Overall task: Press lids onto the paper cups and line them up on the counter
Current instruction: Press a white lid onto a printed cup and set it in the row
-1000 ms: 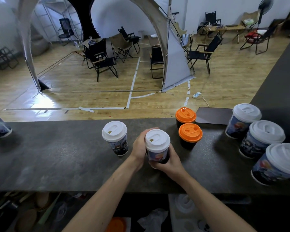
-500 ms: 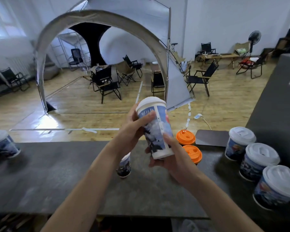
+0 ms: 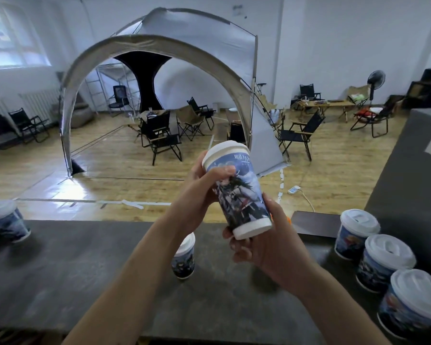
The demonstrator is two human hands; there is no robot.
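Left hand (image 3: 197, 195), right hand (image 3: 264, 247) grip cup (image 3: 239, 192) (lid (image 3: 224, 151) seemingly seated).

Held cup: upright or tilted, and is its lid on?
Tilted, lid on. The held cup leans top-left with its white lid covering the rim; the left hand grips its upper part, the right hand its base.

held cup (image 3: 237, 192): blue print, white lid on; I see it tilted, raised above the tabletop (image 3: 85, 270), gripped by left hand (image 3: 199, 192) and right hand (image 3: 264, 242)
middle cup (image 3: 184, 257): lidded, upright on tabletop
right row (image 3: 383, 262): three lidded cups, close together
far-left cup (image 3: 5, 220): lidded, alone
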